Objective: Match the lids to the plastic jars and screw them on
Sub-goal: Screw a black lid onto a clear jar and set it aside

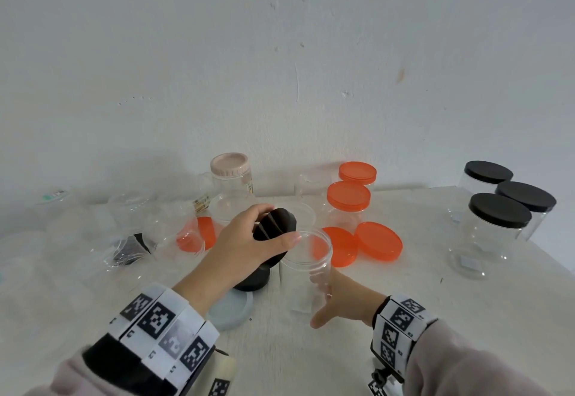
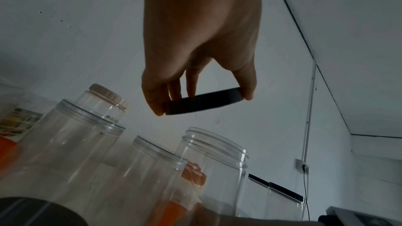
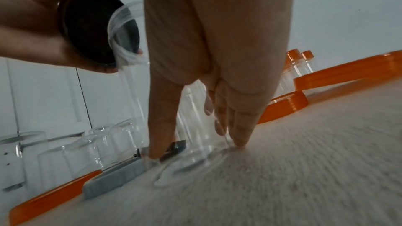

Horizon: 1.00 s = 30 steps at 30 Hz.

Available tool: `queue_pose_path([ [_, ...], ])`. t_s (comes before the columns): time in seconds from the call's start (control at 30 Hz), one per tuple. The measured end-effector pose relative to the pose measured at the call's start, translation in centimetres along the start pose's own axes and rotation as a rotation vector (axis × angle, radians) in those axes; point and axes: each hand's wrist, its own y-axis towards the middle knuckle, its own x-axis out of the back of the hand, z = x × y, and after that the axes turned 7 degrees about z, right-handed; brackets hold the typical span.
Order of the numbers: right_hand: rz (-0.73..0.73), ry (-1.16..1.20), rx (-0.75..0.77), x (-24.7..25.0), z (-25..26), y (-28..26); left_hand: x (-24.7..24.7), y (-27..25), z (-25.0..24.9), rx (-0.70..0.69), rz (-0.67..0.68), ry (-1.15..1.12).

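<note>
While the right hand (image 1: 339, 299) wraps its fingers round the base of the open jar (image 1: 306, 258) on the table (image 1: 404, 318), the left hand (image 1: 249, 246) pinches a black lid (image 1: 275, 224) by its rim, tilted, just left of the jar's upright mouth, still needing levelling.

Both hands at work
Left hand (image 1: 249, 241) pinches a black lid (image 1: 275, 224) by its rim; right hand (image 1: 339, 297) wraps low around a clear jar (image 1: 306, 258)
</note>
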Motion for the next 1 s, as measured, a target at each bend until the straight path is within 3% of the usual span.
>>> queue_pose_path([
  [0.1, 0.019, 0.069, 0.018, 0.4, 0.4, -0.8, -0.3, 0.1, 0.0, -0.007, 0.030, 0.040],
  [0.2, 0.007, 0.138, 0.146, 1.1, 1.4, -1.6, -0.5, 0.4, -0.1, -0.021, 0.044, 0.097],
  [0.37, -0.127, 0.238, 0.297, 0.7, 2.7, -2.0, -1.7, 1.2, -0.1, -0.060, 0.092, 0.242],
  [0.67, -0.184, 0.278, 0.352, -0.6, 2.1, -1.7, -4.4, 1.9, 0.7, -0.107, 0.129, 0.384],
  [1.0, -0.211, 0.275, 0.371, -1.0, 1.8, -1.6, -4.7, 1.8, 1.4, -0.157, 0.092, 0.393],
])
